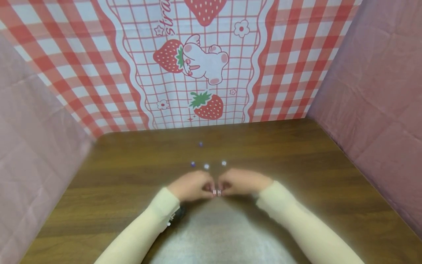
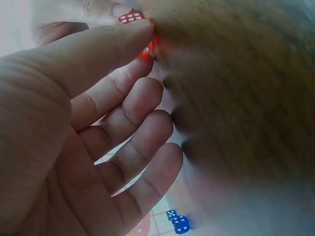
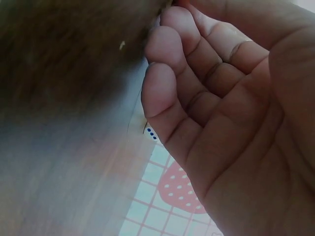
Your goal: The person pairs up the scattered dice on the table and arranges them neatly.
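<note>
Red die (image 1: pixel 214 192) pinched in left grip (image 1: pixel 192 186), second red die (image 1: pixel 219 192) alongside, pinched in right grip (image 1: pixel 242 182)

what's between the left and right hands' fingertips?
Two small dice, side by side: a left die by the left hand and a right die by the right hand. Head view shows it.

Six visible dice (image 1: pixel 219 192), two hands (image 1: pixel 194 184)

Brown wood-grain desk (image 1: pixel 108 198) up front, pale glare (image 1: pixel 214 231) washing near side. Right behind, red-and-white checked cloth (image 1: pixel 290 66) standing tall: wavy-edged grid panel (image 1: pixel 178 117) down middle, strawberries (image 1: pixel 209 107), small flowers (image 1: pixel 242 28), white cartoon animal (image 1: pixel 211 64) turned sideways! Out on both flanks, pink fabric (image 1: pixel 372 91), faintly creased, closing in desk.
</note>
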The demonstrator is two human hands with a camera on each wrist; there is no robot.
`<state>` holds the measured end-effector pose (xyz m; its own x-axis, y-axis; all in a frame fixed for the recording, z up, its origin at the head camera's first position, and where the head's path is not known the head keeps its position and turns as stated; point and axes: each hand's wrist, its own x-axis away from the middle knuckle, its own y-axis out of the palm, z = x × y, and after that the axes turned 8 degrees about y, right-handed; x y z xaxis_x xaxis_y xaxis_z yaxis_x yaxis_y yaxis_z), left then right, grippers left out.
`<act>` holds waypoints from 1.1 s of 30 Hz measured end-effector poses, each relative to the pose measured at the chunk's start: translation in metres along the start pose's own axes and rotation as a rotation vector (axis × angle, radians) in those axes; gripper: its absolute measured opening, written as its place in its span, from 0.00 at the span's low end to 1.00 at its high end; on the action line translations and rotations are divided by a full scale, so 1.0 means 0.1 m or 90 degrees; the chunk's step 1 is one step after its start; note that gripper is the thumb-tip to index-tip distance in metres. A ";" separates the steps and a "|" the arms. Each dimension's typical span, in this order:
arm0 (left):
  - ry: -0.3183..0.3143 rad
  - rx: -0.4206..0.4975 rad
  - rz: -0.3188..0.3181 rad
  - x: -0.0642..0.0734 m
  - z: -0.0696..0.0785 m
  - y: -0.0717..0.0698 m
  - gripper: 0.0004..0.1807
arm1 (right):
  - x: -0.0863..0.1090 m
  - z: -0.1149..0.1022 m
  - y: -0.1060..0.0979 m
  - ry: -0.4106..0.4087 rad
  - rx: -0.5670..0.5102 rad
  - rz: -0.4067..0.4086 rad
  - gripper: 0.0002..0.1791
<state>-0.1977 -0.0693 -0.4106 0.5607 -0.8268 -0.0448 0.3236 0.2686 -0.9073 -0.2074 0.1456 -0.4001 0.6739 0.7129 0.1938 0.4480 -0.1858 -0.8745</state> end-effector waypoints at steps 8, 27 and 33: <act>0.003 -0.004 0.002 0.00 0.00 0.02 0.07 | -0.01 -0.01 0.02 0.002 0.001 0.002 0.04; -0.056 -0.023 0.050 0.03 -0.10 -0.19 0.09 | 0.03 0.24 -0.13 0.057 0.032 0.083 0.05; -0.159 -0.048 0.123 -0.06 -0.22 -0.29 0.12 | -0.02 0.38 -0.25 0.171 0.012 0.177 0.07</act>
<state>-0.2274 -0.0827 -0.3935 0.7789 -0.6148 -0.1237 0.1407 0.3636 -0.9209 -0.2422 0.1745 -0.3952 0.8992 0.4341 0.0548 0.2170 -0.3337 -0.9174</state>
